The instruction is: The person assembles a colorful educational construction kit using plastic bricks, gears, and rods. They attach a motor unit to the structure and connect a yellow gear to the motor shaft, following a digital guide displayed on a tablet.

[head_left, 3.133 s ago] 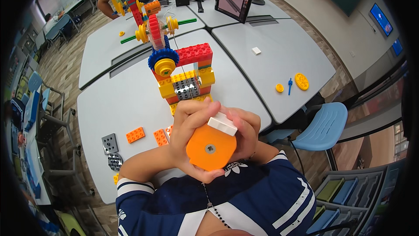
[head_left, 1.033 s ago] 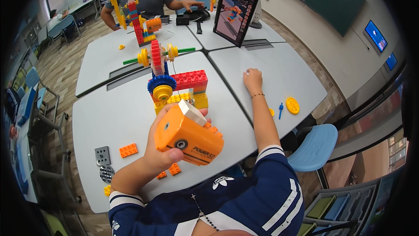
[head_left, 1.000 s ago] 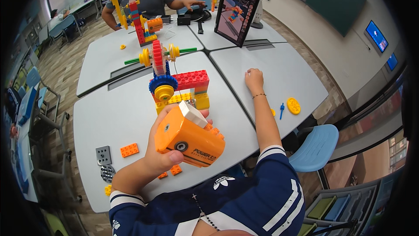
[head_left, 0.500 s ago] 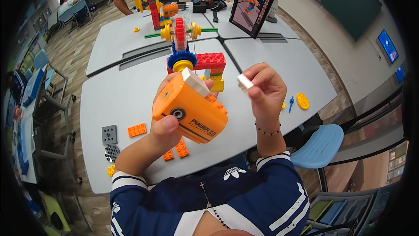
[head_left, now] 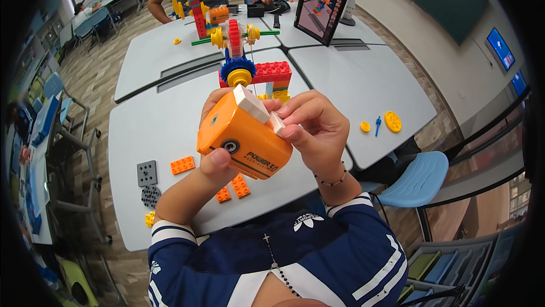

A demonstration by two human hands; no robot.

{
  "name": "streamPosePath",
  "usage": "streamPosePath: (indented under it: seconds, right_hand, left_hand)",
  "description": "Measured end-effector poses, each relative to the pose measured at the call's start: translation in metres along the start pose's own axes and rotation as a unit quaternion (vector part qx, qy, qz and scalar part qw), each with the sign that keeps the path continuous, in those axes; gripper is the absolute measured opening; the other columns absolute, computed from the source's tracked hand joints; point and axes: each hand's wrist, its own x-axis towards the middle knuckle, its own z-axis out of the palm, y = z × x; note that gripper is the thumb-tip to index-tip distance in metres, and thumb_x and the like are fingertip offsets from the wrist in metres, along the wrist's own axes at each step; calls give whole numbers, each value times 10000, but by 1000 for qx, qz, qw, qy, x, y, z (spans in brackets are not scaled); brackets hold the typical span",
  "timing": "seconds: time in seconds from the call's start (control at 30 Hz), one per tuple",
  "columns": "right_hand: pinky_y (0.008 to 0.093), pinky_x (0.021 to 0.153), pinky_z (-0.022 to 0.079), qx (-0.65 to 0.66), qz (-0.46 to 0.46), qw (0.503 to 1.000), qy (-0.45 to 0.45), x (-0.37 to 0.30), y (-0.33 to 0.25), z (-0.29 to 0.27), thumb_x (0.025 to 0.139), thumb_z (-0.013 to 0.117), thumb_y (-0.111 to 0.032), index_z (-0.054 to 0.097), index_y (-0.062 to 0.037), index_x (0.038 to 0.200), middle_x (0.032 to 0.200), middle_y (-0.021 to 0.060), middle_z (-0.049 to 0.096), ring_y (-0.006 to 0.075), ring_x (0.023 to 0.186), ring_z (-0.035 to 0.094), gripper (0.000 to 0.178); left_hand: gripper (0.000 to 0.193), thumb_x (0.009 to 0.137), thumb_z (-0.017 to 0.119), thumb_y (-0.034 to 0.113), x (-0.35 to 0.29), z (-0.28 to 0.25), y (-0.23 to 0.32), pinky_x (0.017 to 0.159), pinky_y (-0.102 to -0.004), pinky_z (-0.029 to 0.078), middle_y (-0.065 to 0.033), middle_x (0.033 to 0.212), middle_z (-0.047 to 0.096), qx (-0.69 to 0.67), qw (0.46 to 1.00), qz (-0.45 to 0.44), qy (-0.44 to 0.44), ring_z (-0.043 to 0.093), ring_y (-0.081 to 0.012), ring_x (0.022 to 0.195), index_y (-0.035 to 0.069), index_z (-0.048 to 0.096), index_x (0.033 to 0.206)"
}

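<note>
Orange motor block (head_left: 241,139) in its grasp, the left hand (head_left: 210,172) is holding the long axis slanting down to the right. Nearer the block's upper right edge, the right hand (head_left: 319,128) is pinching a small white brick (head_left: 277,123) against or just over that edge; contact is hard to tell. Just left, a larger white brick (head_left: 251,104) is sitting on the block. Beyond, a geared model (head_left: 235,38) is standing on the table (head_left: 153,128).

The head-mounted fisheye camera faces down and forward, close above left hand (head_left: 211,172), right hand (head_left: 321,128) and table (head_left: 153,131).
</note>
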Motion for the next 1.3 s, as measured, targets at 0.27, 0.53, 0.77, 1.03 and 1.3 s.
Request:
streamPosePath:
  seconds: [0.27, 0.53, 0.77, 1.03, 1.3]
  right_hand:
    - [361, 922, 497, -195, -92, 976, -37, -10, 2, 14, 630, 895, -248, 508, 27, 1218, 1184, 200, 576, 308, 1107, 591, 755]
    - [380, 957, 482, -293, -120, 948, -30, -14, 6, 24, 560, 911, -176, 468, 22, 1286, 1263, 214, 535, 338, 1144, 561, 873]
    - [373, 920, 517, -312, -173, 934, -23, -10, 5, 26, 554, 901, -168, 485, 36, 1270, 1224, 208, 546, 336, 1130, 579, 853]
    - [395, 950, 501, -256, -191, 944, -87, 8, 4, 29, 540, 896, -152, 495, 55, 1244, 1217, 212, 544, 356, 1141, 570, 836]
    - [420, 971, 486, -177, -239, 948, -118, 35, 12, 47, 574, 867, -133, 485, 85, 1247, 1220, 238, 536, 391, 1143, 557, 803]
  left_hand:
    - [832, 738, 732, 418, -5, -1, 0, 997, -467, 455, -269, 1282, 477, 68, 991, 118, -2, 501, -365, 1221, 68, 249, 1318]
    - [930, 658, 725, 626, -7, -5, 2, 1075, -482, 381, -164, 1272, 497, 153, 984, 87, 26, 470, -303, 1253, 128, 255, 1286]
    - [882, 707, 713, 550, -11, -3, 1, 1044, -444, 415, -238, 1267, 517, 147, 980, 137, 7, 511, -348, 1216, 48, 251, 1265]
    - [950, 647, 733, 627, -14, -14, 13, 970, -401, 434, -173, 1236, 532, 221, 947, 231, 29, 503, -241, 1090, 61, 278, 1259]
    - [1052, 580, 796, 658, -28, -10, 27, 1115, -458, 305, -73, 1187, 458, 177, 948, 221, 144, 438, -284, 1267, 71, 350, 1329]
